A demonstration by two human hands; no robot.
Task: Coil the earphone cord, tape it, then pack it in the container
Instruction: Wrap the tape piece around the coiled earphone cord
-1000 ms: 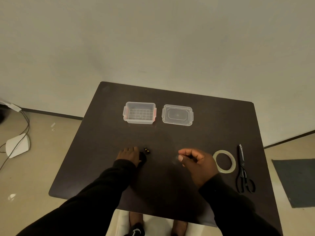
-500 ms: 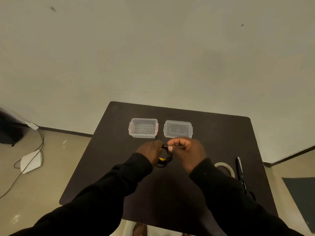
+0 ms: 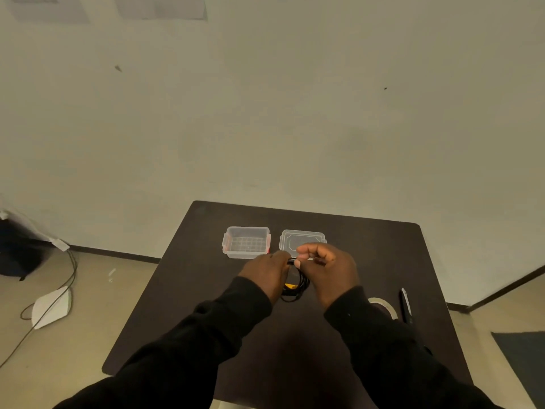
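Observation:
A black coiled earphone cord hangs between my two hands above the dark table; something yellow shows inside the coil. My left hand grips the coil's left side. My right hand pinches the top of the coil with thumb and forefinger; a small clear piece of tape seems to be at the fingertips, too small to tell for sure. Behind my hands stands the clear open container with red clips, and its clear lid lies flat to the right of it, partly hidden by my right hand.
A roll of clear tape lies right of my right sleeve, half hidden. Black scissors lie beside it near the table's right edge. On the floor at the left are a white device with cables and a dark bag.
My hands lifted off the table and came together at the coil, raised above the table. The view tilted up, so the table sits lower in frame.

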